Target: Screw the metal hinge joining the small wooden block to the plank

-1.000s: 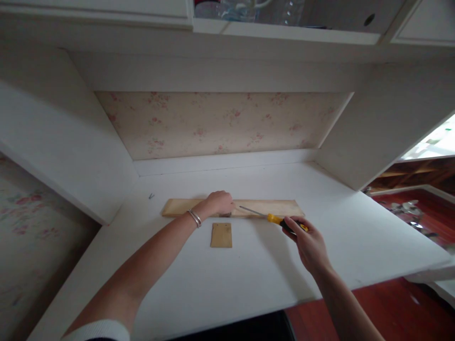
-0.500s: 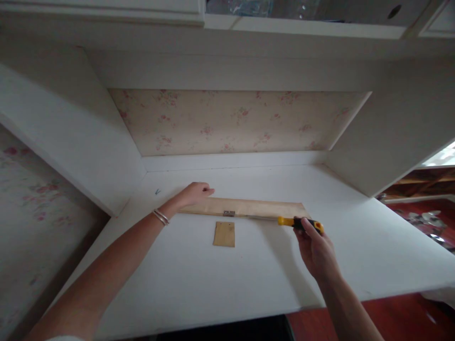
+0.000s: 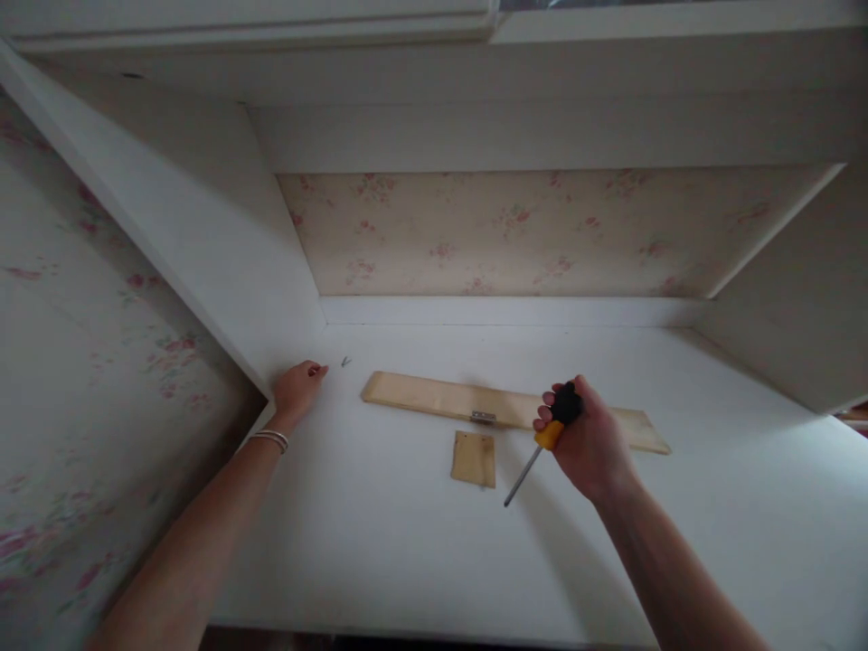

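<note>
My right hand [image 3: 600,443] is wrapped round a screwdriver [image 3: 549,436] with a yellow and black handle. Its metal shaft points down and left over the white surface, its tip near a small square wooden piece [image 3: 473,459]. Behind the screwdriver lies a long, thin wooden board [image 3: 420,395], partly hidden by my right hand. A small metal hinge [image 3: 484,417] sits at the board's near edge. At the left, my left hand [image 3: 297,393] has its fingers pinched together close to a few small screws [image 3: 345,361]; whatever is between the fingertips is too small to make out.
The white countertop [image 3: 380,542] runs under everything, with a white side panel [image 3: 203,199] rising beside my left hand. Flowered wallpaper [image 3: 475,235] covers the back wall. A white cabinet [image 3: 271,18] hangs overhead.
My left hand has moved left, from above the board to beside the screws. The screwdriver has left the hinge area and now tilts downward in my right hand. The view has shifted left.
</note>
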Motion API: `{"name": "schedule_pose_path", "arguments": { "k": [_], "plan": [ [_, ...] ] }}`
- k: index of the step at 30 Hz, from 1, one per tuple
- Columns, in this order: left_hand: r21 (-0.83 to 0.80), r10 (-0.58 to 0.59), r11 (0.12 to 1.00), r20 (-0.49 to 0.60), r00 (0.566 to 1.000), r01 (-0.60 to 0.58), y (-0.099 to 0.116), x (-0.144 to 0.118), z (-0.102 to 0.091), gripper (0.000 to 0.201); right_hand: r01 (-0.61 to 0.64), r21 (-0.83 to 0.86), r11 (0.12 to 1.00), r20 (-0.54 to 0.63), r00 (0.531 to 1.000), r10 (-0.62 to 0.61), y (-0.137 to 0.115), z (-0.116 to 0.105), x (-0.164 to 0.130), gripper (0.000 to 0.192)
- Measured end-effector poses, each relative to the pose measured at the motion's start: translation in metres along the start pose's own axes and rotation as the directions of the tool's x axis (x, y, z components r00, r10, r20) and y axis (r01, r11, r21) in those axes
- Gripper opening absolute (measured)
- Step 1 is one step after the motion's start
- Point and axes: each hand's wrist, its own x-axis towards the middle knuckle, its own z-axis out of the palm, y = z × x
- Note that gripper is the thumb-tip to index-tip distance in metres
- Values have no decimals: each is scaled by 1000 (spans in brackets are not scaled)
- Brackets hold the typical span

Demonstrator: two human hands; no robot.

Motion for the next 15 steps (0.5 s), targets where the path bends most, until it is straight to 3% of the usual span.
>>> {"name": "schedule_pose_path", "arguments": {
  "k": [4,7,15],
  "plan": [
    [32,-22,999,28,999,21,0,12,7,35,54,-43,998,108,993,-49,-2,36,-4,31],
    [30,72,997,54,996,-74,4,21,11,36,74,-114,991,137,989,-58,-4,52,-6,31],
    [61,236,968,99,967,-243,2,25,16,42,63,-165,984,104,994,-46,3,47,4,30]
  ]
}}
